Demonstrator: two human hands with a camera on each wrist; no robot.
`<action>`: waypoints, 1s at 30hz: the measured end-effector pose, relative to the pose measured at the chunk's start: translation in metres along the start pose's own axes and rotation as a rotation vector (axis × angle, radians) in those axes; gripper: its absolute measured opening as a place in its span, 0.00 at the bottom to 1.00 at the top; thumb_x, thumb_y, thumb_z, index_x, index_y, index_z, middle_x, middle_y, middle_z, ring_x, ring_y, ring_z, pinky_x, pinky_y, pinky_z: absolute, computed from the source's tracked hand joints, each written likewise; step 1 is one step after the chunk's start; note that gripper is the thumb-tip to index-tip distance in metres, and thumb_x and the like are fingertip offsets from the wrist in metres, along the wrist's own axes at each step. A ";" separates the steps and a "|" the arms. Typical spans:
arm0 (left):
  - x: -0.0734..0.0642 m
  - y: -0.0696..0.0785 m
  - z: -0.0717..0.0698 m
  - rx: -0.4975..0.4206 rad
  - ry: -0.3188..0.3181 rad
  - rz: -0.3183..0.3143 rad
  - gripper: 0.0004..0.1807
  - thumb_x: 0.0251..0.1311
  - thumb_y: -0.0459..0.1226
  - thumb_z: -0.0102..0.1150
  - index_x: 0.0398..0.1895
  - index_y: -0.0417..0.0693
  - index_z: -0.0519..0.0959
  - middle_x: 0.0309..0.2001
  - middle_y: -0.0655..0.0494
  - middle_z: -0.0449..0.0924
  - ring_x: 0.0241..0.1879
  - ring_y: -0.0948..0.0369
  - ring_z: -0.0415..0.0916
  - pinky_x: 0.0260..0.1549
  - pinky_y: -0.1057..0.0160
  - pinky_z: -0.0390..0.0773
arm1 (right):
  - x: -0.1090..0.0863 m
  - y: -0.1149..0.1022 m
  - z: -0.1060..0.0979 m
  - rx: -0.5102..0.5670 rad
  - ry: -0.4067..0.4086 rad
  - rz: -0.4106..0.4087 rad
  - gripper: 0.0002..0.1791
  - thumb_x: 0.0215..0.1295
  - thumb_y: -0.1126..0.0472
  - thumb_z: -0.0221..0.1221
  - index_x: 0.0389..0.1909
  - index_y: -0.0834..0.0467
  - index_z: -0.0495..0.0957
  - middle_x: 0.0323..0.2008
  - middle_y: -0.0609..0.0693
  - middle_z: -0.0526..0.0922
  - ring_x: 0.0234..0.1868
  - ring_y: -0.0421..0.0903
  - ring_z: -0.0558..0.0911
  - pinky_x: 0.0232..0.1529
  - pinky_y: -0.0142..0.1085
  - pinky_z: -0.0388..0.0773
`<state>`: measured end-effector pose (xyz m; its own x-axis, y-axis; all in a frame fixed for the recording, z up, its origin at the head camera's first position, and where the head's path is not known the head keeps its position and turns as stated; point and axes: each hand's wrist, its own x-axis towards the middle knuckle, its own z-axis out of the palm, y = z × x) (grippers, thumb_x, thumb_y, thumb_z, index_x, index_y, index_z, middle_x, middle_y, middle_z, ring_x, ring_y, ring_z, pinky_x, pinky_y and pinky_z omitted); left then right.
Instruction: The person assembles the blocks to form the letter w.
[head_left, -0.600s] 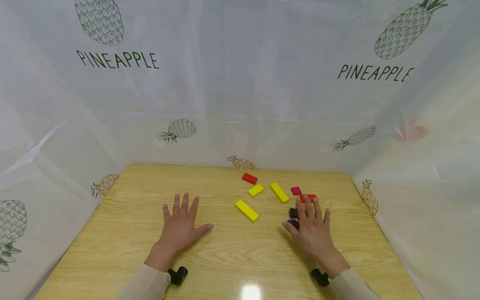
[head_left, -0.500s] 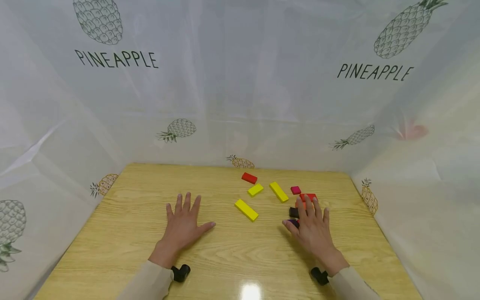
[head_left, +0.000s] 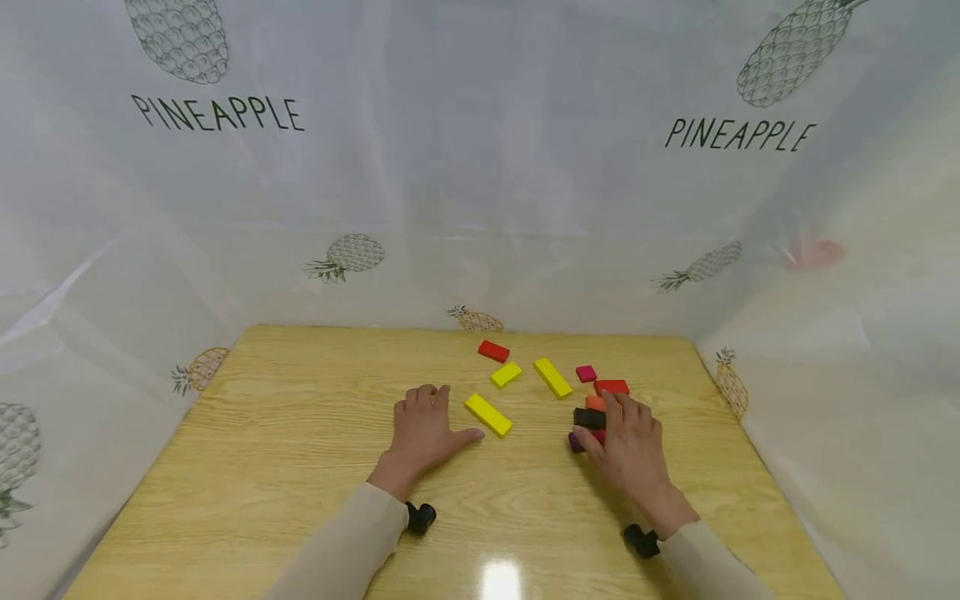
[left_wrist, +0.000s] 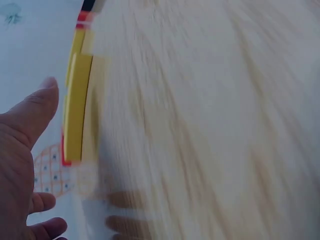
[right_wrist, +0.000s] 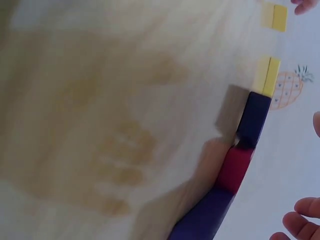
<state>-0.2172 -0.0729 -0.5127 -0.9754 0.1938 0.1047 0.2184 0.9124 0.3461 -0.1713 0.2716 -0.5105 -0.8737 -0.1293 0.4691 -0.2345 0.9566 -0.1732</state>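
Observation:
In the head view my left hand [head_left: 423, 433] hovers just left of a long yellow block [head_left: 488, 415], its thumb stretched toward the block's near end. The left wrist view shows a gap between that thumb [left_wrist: 42, 107] and the yellow block [left_wrist: 78, 107]. My right hand [head_left: 633, 446] is over a cluster at the right: a black block [head_left: 589, 418], an orange block [head_left: 596, 403] and a purple block [head_left: 577, 442], with a dark red one [right_wrist: 236, 167] partly covered. Its fingers are slightly bent and hold nothing; in the right wrist view the fingertips [right_wrist: 302, 227] stay apart from the blocks.
Farther back on the wooden table [head_left: 300, 467] lie a red block [head_left: 493, 351], a short yellow block [head_left: 506, 375], another long yellow block [head_left: 552, 378], a small pink block [head_left: 586, 373] and a red block [head_left: 612, 387]. A pineapple-print curtain [head_left: 480, 167] surrounds the table.
My left hand has moved right, close to the long yellow block, and its fingers have bent. The right hand's fingers have bent a little over the cluster. The blocks keep their places.

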 end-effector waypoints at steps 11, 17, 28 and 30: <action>0.019 0.026 0.018 0.074 -0.042 -0.040 0.63 0.46 0.82 0.60 0.68 0.39 0.70 0.61 0.40 0.74 0.59 0.43 0.68 0.55 0.43 0.70 | -0.024 0.034 -0.023 -0.001 -0.114 -0.082 0.39 0.63 0.45 0.72 0.66 0.67 0.74 0.57 0.65 0.77 0.56 0.67 0.75 0.50 0.63 0.72; 0.024 0.035 0.026 0.108 -0.013 -0.031 0.61 0.43 0.84 0.58 0.61 0.40 0.74 0.50 0.43 0.74 0.50 0.46 0.69 0.48 0.47 0.70 | -0.032 0.048 -0.030 -0.021 -0.175 -0.061 0.36 0.62 0.44 0.71 0.61 0.65 0.76 0.54 0.62 0.79 0.54 0.65 0.76 0.48 0.60 0.72; 0.024 0.034 0.025 0.085 -0.056 0.003 0.53 0.52 0.75 0.62 0.65 0.41 0.74 0.55 0.43 0.72 0.53 0.46 0.65 0.54 0.44 0.67 | -0.036 0.058 -0.030 -0.017 -0.272 -0.147 0.38 0.59 0.47 0.69 0.68 0.60 0.76 0.56 0.57 0.78 0.53 0.56 0.76 0.46 0.54 0.73; 0.024 0.032 0.024 0.059 -0.077 0.027 0.53 0.53 0.73 0.64 0.69 0.42 0.73 0.58 0.43 0.72 0.56 0.46 0.65 0.56 0.43 0.67 | -0.036 0.059 -0.030 -0.017 -0.290 -0.148 0.37 0.59 0.48 0.69 0.69 0.59 0.76 0.56 0.56 0.78 0.52 0.55 0.75 0.45 0.51 0.72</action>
<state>-0.2337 -0.0301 -0.5214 -0.9690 0.2439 0.0407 0.2451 0.9257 0.2881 -0.1408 0.3408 -0.5113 -0.9164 -0.3339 0.2209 -0.3629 0.9258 -0.1060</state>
